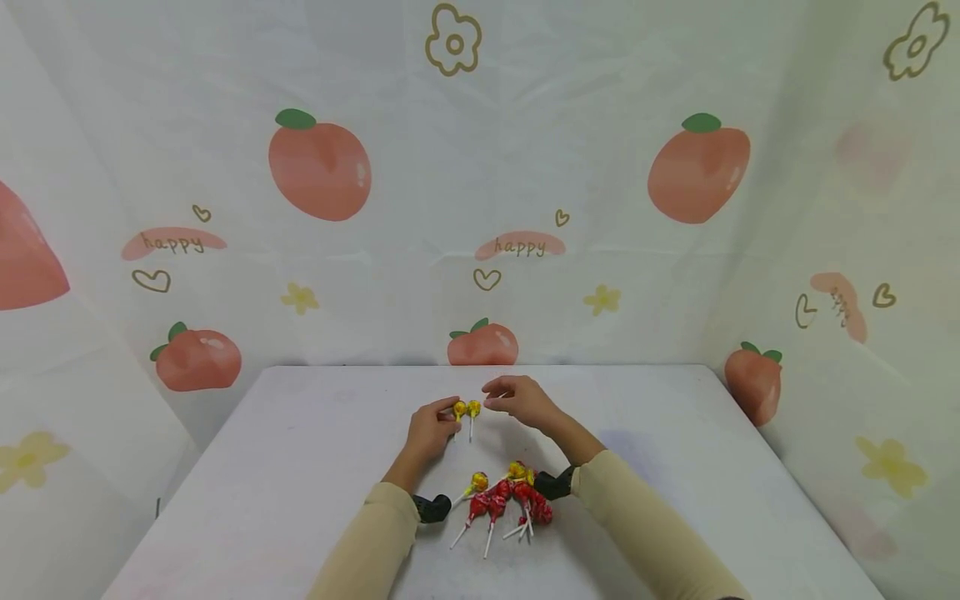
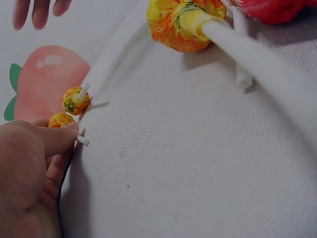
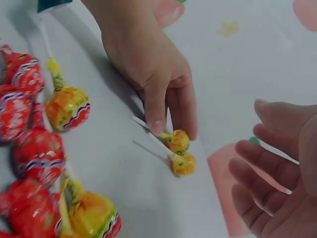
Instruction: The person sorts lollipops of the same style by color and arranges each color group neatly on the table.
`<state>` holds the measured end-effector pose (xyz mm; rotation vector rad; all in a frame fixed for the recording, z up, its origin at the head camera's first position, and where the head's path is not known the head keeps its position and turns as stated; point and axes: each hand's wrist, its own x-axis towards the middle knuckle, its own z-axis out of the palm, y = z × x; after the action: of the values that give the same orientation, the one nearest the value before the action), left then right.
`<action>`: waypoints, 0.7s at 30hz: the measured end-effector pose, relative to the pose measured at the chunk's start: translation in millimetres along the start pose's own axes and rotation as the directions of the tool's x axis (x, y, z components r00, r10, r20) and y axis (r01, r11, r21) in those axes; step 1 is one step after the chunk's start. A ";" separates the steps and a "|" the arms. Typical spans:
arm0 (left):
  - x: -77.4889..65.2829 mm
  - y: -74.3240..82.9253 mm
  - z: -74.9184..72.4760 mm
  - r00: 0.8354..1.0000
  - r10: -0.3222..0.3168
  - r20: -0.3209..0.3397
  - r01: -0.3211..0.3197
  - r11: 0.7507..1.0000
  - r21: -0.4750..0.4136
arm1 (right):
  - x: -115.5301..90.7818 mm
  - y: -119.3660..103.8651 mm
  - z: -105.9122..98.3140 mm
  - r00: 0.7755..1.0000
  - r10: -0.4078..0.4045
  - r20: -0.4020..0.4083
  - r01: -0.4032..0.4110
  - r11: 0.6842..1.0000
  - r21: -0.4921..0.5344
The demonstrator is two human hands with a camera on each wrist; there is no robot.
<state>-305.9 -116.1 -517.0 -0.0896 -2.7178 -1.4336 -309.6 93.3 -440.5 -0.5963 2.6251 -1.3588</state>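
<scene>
Near the far part of the table, my left hand [image 1: 431, 430] pinches a yellow lollipop [image 1: 460, 408] between thumb and fingers. Right beside it lies a second yellow lollipop [image 1: 474, 407], its white stick pointing toward me; the right wrist view shows the two candy heads touching or nearly so. My right hand [image 1: 527, 402] hovers just right of this pair, fingers loosely bent and holding nothing. The left wrist view shows the left thumb [image 2: 62, 139] over the held lollipop, hiding part of its head and stick.
Closer to me, between the forearms, lies a loose pile of red lollipops [image 1: 497, 497] with a few yellow lollipops [image 1: 478, 481] along its far side. Both wrists carry black camera mounts [image 1: 432, 508]. A printed curtain [image 1: 405, 167] stands behind the white table [image 1: 300, 467].
</scene>
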 end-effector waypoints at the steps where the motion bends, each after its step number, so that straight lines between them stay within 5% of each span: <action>1: 0.0 0.1 -0.1 1.000 0.000 0.000 0.000 1.000 -0.001 | -2.9 0.7 -1.3 1.000 0.005 0.020 -0.005 1.000 0.004; 9: -0.8 0.2 1.3 1.000 -0.008 -0.003 0.008 1.000 0.003 | -27.2 12.3 -1.1 0.991 0.053 0.119 -0.056 0.998 0.028; 21: -3.1 2.3 0.1 1.000 0.008 -0.005 -0.008 1.000 -0.005 | -53.6 39.4 15.6 0.985 0.144 0.098 -0.138 0.988 -0.071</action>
<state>-302.6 -114.8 -515.5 -0.0966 -2.7074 -1.4366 -267.4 123.4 -485.1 -0.4642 2.5824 -1.1756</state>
